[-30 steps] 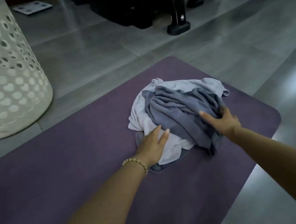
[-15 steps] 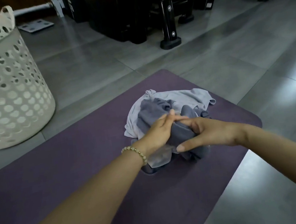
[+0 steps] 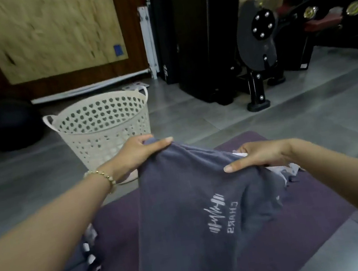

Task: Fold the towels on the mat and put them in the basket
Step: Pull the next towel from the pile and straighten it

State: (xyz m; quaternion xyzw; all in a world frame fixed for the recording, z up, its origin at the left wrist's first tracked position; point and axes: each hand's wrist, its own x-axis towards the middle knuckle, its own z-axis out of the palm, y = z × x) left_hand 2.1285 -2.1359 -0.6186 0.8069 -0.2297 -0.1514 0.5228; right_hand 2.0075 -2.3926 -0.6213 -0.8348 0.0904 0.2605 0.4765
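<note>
A dark grey towel with white printed lettering hangs in the air above the purple mat. My left hand grips its upper left corner. My right hand pinches its top edge further right. A white towel lies crumpled on the mat under my right hand, mostly hidden. The white perforated basket stands on the floor beyond my left hand, and its visible inside holds nothing.
Black gym machines and a dark cabinet stand at the back right. A dark exercise ball sits at the left. A black-and-white cloth lies on the mat under my left forearm. Grey tiled floor surrounds the mat.
Both hands have lifted the grey towel off the pile and spread it in the air. The view has tilted up, so the basket and the back wall now show.
</note>
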